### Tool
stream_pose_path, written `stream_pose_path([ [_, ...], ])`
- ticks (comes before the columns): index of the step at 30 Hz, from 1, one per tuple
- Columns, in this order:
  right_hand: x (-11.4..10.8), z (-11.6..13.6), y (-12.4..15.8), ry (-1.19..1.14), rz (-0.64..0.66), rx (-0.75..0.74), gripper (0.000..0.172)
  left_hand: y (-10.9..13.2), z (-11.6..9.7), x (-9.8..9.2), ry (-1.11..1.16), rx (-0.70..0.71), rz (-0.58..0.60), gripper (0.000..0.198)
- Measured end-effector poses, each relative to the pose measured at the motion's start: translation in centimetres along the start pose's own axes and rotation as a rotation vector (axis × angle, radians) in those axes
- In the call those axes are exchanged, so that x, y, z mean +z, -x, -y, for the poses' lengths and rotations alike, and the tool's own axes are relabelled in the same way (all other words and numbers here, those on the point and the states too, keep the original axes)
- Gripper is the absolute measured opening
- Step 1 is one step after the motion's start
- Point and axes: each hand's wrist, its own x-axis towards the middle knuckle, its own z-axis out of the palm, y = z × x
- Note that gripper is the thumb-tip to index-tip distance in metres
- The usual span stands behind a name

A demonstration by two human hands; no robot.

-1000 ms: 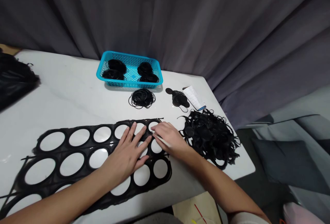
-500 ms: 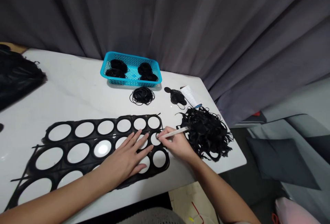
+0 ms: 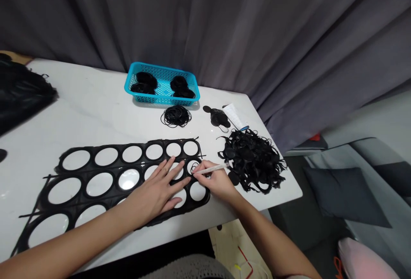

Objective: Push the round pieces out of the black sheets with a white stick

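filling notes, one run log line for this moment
left hand: resting on black round-holed sheet | right hand: holding slim white tool

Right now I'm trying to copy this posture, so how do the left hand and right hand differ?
Pose: the left hand lies palm down with fingers spread on the black sheet, while the right hand is curled. State: the left hand shows no tool, while the right hand pinches a slim white tool. Shared: both are bare and work toward the sheet's right end.
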Motion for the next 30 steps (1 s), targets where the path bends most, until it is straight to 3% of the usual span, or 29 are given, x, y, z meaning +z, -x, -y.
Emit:
stream_pose_path([
  [8,-0.2,0.3,0.5,0.095,-0.009,-0.121,0.014,-0.1,0.1,0.0,-0.036,0.017,0.005,0.057],
  [19,-0.2,0.3,0.4,0.12,-0.007,-0.098,0.012,0.1,0.2,0.1,-0.007,0.024,-0.011,0.054],
  [27,1.1,0.3,0.8,0.41,-0.025,-0.257,0.012,-0.1,0.2,0.0,-0.031,0.037,0.004,0.058],
  [30,0.7,-0.4,0.3,0.414,-0.1,-0.282,0.012,0.0,0.2,0.0,-0.001,0.027,-0.004,0.054],
])
